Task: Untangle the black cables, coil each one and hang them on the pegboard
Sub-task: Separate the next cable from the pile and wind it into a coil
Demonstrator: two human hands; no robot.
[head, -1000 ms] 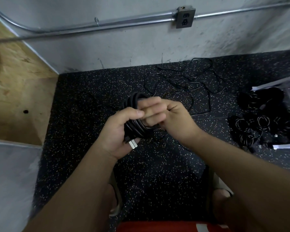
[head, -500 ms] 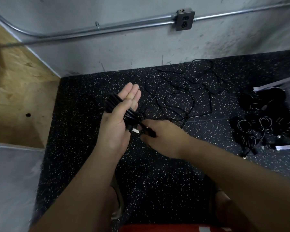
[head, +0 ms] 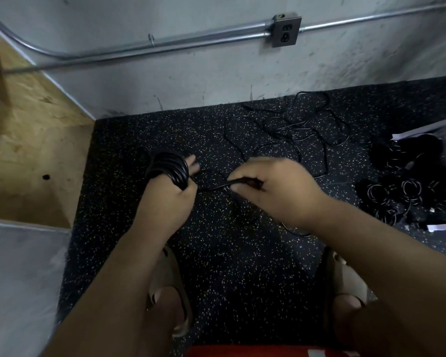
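A black cable coil [head: 169, 168] is wound in several turns around my left hand [head: 169, 202], whose fingertips stick out past the loops. From the coil a free strand [head: 211, 188] runs right to my right hand [head: 273, 191], which pinches the cable's dark end between thumb and fingers. Both hands hover above the speckled black floor mat. Behind them a loose tangle of thin black cables [head: 289, 132] lies spread on the mat near the wall. No pegboard is in view.
A pile of coiled black cables [head: 412, 186] lies at the right beside white sheets [head: 443, 226]. A plywood panel [head: 23, 140] stands at the left. A grey wall with conduit and an outlet box [head: 285, 29] runs behind. My sandalled feet [head: 170, 292] are below.
My right hand has moved right and up, pulling the cable end away from the coil so a strand stretches between the hands. The coil now wraps my left hand.
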